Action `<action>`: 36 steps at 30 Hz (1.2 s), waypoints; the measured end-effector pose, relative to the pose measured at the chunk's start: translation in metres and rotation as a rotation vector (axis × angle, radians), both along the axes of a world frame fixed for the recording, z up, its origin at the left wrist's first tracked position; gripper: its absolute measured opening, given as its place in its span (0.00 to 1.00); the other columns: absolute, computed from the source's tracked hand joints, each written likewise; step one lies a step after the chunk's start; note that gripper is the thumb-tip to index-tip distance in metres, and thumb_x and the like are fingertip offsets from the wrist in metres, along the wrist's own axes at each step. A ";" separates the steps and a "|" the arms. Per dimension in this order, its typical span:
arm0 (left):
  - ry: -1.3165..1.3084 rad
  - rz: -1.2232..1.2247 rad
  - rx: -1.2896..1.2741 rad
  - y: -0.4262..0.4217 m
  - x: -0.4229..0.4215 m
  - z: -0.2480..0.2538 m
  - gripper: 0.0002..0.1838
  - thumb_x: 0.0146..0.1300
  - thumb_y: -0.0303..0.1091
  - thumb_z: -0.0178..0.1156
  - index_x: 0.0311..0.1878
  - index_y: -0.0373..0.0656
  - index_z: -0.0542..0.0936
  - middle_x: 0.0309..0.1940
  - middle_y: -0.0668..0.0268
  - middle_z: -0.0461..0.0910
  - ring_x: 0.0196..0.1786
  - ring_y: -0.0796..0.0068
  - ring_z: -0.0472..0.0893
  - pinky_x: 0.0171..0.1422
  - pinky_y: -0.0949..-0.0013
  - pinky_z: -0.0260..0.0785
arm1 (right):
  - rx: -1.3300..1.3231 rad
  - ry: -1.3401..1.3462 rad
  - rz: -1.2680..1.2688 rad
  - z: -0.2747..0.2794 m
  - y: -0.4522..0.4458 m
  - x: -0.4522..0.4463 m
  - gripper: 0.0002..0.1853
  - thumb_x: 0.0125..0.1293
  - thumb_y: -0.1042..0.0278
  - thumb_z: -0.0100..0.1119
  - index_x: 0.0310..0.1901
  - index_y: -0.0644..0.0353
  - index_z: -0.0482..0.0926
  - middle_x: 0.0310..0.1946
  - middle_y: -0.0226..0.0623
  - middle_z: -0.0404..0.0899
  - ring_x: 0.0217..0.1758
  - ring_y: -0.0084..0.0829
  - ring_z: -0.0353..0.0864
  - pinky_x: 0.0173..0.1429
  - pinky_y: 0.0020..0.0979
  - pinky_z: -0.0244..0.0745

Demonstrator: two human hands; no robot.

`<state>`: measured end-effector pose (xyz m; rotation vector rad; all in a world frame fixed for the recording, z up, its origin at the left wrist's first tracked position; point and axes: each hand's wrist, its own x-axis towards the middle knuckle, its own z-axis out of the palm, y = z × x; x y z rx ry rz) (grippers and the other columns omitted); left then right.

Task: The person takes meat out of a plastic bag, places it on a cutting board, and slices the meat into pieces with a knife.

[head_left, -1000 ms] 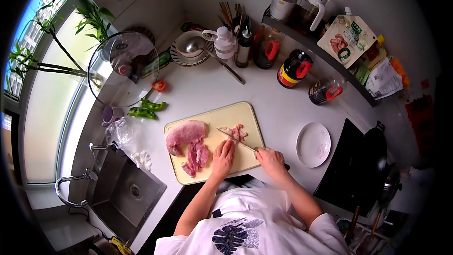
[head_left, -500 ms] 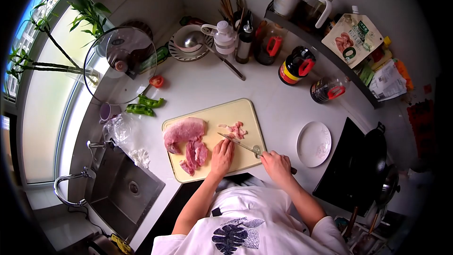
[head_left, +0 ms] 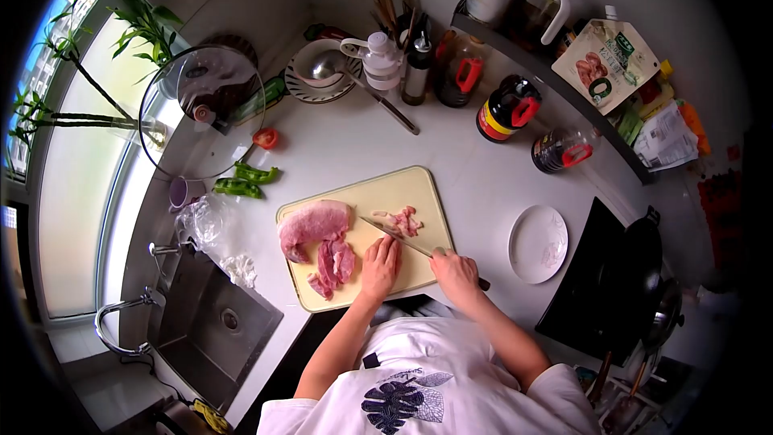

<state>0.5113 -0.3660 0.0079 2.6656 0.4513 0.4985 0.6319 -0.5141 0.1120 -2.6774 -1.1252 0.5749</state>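
Our right hand (head_left: pixel 456 275) grips the knife (head_left: pixel 402 238); our left hand (head_left: pixel 381 267), fingers together, lies at its blade. The cut meat (head_left: pixel 407 221) sits beyond the blade on the cutting board (head_left: pixel 419 189), right of the large meat piece (head_left: pixel 316 223).

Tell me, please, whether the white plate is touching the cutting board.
Apart: the head view shows bare countertop between the plate and the cutting board.

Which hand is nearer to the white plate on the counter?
Right. The right hand, holding the knife, is by the cutting board's plate-side edge; the left hand is farther from the plate, over the board.
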 end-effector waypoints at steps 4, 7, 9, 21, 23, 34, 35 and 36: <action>-0.026 0.021 -0.008 0.000 -0.001 -0.003 0.23 0.62 0.32 0.64 0.61 0.38 0.77 0.62 0.58 0.75 0.63 0.56 0.74 0.66 0.55 0.68 | 0.074 -0.020 0.046 -0.012 0.014 0.001 0.09 0.72 0.62 0.55 0.40 0.59 0.78 0.31 0.45 0.82 0.34 0.50 0.87 0.38 0.49 0.81; -0.031 0.023 -0.008 0.001 -0.001 -0.002 0.22 0.63 0.32 0.64 0.60 0.38 0.78 0.61 0.58 0.75 0.63 0.56 0.74 0.66 0.55 0.68 | 0.063 -0.009 0.040 -0.001 -0.008 0.006 0.10 0.72 0.60 0.56 0.39 0.59 0.78 0.30 0.46 0.82 0.33 0.50 0.87 0.38 0.50 0.80; -0.044 0.027 -0.017 -0.002 0.001 -0.001 0.22 0.63 0.31 0.64 0.60 0.37 0.78 0.61 0.59 0.76 0.63 0.56 0.75 0.66 0.55 0.68 | 0.035 0.004 0.023 0.007 -0.032 0.012 0.11 0.72 0.60 0.57 0.39 0.59 0.78 0.30 0.46 0.82 0.33 0.51 0.86 0.38 0.51 0.80; -0.185 0.042 -0.012 0.000 0.006 0.013 0.15 0.62 0.26 0.67 0.52 0.39 0.82 0.53 0.61 0.81 0.54 0.57 0.80 0.59 0.60 0.75 | 0.108 0.006 -0.047 0.035 -0.040 0.014 0.14 0.72 0.57 0.59 0.36 0.60 0.79 0.28 0.46 0.81 0.30 0.53 0.83 0.36 0.51 0.78; -0.170 0.032 -0.008 0.001 0.007 0.015 0.15 0.62 0.26 0.67 0.52 0.38 0.82 0.53 0.60 0.81 0.55 0.57 0.80 0.59 0.59 0.74 | 0.091 0.009 -0.049 0.038 -0.044 0.011 0.13 0.72 0.57 0.59 0.36 0.59 0.79 0.28 0.45 0.81 0.30 0.52 0.84 0.36 0.51 0.78; -0.098 0.019 -0.008 0.000 0.003 0.009 0.17 0.62 0.28 0.65 0.54 0.36 0.80 0.55 0.57 0.78 0.59 0.55 0.77 0.63 0.57 0.72 | 0.078 -0.036 0.029 0.017 -0.016 0.002 0.10 0.72 0.60 0.58 0.39 0.57 0.79 0.29 0.43 0.81 0.31 0.49 0.86 0.38 0.49 0.79; -0.094 0.018 -0.010 0.001 0.004 0.009 0.17 0.62 0.28 0.65 0.54 0.36 0.80 0.55 0.57 0.78 0.59 0.55 0.77 0.63 0.57 0.72 | 0.076 -0.025 0.029 0.017 -0.013 0.002 0.10 0.72 0.60 0.58 0.39 0.58 0.79 0.30 0.44 0.82 0.32 0.49 0.86 0.38 0.50 0.79; -0.096 0.017 -0.010 0.001 0.004 0.009 0.17 0.62 0.28 0.65 0.54 0.36 0.80 0.55 0.57 0.78 0.59 0.55 0.77 0.63 0.57 0.72 | 0.073 -0.013 0.033 0.018 -0.011 0.003 0.10 0.72 0.60 0.57 0.39 0.58 0.79 0.30 0.44 0.82 0.32 0.50 0.86 0.38 0.50 0.79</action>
